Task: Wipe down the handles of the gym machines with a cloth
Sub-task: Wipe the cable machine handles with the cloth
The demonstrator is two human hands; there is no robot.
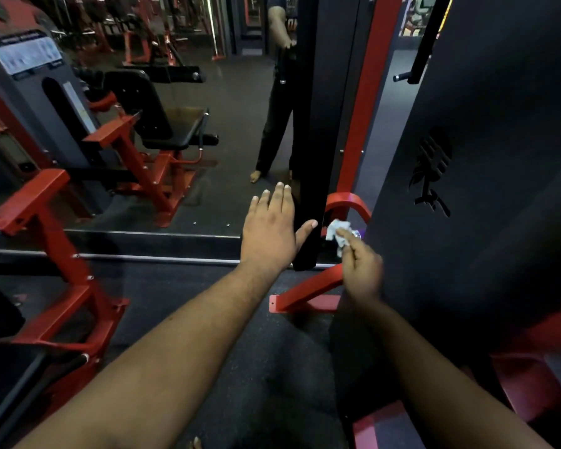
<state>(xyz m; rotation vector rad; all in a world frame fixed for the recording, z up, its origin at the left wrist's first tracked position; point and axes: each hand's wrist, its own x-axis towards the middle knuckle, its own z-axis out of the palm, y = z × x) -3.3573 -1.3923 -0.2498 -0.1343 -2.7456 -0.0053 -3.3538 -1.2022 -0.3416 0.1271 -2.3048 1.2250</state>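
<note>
Much of the red seated machine (136,147) at left is a mirror reflection, and its near frame is cut off by the picture's left edge. The left hand (269,228) reaches forward, palm down, fingers straight and released, thumb touching the black upright post (311,157). Just right of the post, the right hand (360,264) pinches one crumpled pale cloth (337,231) against a small metal part, mostly hidden, under the red curved bar (347,202). Two bare forearms show.
</note>
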